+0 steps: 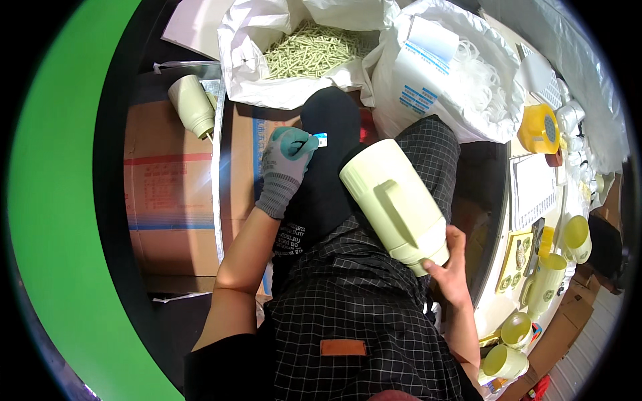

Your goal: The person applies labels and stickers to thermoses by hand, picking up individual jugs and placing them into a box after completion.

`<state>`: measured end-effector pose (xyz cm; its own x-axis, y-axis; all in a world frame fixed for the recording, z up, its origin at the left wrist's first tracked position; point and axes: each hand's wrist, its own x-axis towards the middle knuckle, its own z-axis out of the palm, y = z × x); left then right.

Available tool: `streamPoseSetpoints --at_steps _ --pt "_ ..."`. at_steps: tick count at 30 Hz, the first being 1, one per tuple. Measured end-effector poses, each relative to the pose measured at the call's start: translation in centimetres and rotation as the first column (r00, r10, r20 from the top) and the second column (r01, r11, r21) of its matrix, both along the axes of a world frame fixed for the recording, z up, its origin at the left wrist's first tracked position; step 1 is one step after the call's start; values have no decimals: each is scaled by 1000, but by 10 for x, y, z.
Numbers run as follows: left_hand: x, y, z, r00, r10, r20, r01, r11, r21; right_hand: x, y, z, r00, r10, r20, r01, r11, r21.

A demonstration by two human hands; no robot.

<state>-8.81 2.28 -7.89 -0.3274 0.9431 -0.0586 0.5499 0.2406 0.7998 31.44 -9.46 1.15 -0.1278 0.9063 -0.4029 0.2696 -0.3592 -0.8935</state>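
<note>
My left hand (288, 152), in a grey and green coated glove, is closed in a pinch over my black-covered knee. A small blue and white sticker (322, 140) shows at its fingertips. Bare, my right hand (451, 269) grips the narrow end of a pale yellow-green thermos jug (394, 200), which lies tilted across my checkered lap. The jug's handle faces up and its wide end points away to the left. Part of my right hand's fingers is hidden behind the jug.
A white sack of pale green rod-like pieces (314, 50) and a sack of clear plastic rings (478, 73) stand ahead. Left, another jug (192, 103) lies by a cardboard box (170, 174). The right-hand table holds a yellow tape roll (538, 129), papers (531, 190) and several jug parts (548, 281).
</note>
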Motion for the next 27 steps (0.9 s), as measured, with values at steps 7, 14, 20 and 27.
streamPoseSetpoints --at_steps 7,14,20,27 --pt "29 -41 55 994 -33 108 -20 889 457 -15 -3 5 964 -42 -262 25 997 -67" --pt "63 -52 73 458 141 878 -126 988 -93 -41 -10 -14 994 100 -41 -91 978 186" --pt "62 -47 68 485 146 862 -92 989 -116 -37 -21 -25 970 166 176 -207 946 249" --pt "58 -55 63 461 107 881 -91 993 -73 -40 -23 -25 935 183 302 -272 919 284"
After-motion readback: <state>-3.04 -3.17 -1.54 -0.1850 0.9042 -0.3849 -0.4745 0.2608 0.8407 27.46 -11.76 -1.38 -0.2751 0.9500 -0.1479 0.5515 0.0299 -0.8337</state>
